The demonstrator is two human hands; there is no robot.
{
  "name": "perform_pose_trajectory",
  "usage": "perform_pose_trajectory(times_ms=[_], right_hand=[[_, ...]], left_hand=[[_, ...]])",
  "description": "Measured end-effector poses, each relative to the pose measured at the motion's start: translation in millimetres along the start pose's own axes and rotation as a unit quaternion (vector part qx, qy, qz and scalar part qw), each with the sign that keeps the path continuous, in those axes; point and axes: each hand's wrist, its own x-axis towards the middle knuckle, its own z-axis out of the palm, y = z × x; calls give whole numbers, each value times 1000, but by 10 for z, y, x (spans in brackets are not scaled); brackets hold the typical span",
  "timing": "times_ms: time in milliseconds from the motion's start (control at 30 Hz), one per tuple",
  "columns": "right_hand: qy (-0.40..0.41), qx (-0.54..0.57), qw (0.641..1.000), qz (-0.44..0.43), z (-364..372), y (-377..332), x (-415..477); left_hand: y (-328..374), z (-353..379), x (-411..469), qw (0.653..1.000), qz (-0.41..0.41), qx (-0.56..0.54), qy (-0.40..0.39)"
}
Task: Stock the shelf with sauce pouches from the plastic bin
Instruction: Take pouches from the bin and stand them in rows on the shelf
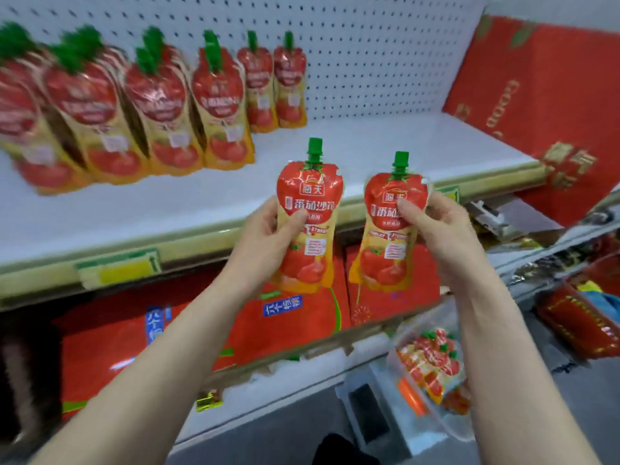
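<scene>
Head view: the left grip (268, 229) is clamped on the left pouch (308, 209) and the right grip (436, 226) on the right pouch (389, 236). Both of these 2 are upright, just before the shelf (369, 142) front edge. Bare shelf lies open between the stocked row (157, 95) at left and 1 red box (536, 78) at right. 6 blurred pouch fronts show there. The plastic bin (369, 414), low right, holds more; I cannot tell how many.

You have one view: the wide-angle camera on your head, facing forward and down at the white shelf (369, 156) from close range. Your left hand (265, 243) and right hand (439, 229) sit mid-frame, gripping the left pouch (307, 263) and right pouch (385, 263); the plastic bin (394, 359) lies at the lower right.
</scene>
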Motion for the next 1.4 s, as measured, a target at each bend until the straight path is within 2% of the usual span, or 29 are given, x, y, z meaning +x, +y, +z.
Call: perform_pose_trajectory(times_ms=[100,233,333,433,767,867,1033,1233,1300,1400], right_hand=[[-30,-7,998,-53,338,-448,291],[-50,-27,995,-83,730,-783,837],[-79,-70,992,-71,982,-802,1310],[-106,-63,992,-37,1189,-685,1777],[-106,-41,993,-9,1757,-237,2986],[-97,-31,995,9,1887,-169,3184],[-139,4,990,16,2049,-164,3386],[-160,-22,987,-7,2064,-154,3455],[-143,-65,987,-21,2005,-175,3450],[-55,-109,989,-84,1809,-315,3264]], left_hand=[[296,-326,136,997,38,-29,69],[536,-716,331,988,61,-48,135],[540,-908,484,981,54,-51,180],[468,-967,646,976,49,-52,204],[254,-837,1118,971,27,-32,233],[235,-808,1169,971,32,-18,234],[237,-746,1244,969,33,-11,245],[199,-693,1277,969,34,0,246],[199,-667,1271,970,36,3,240],[205,-597,1260,972,33,1,231]])
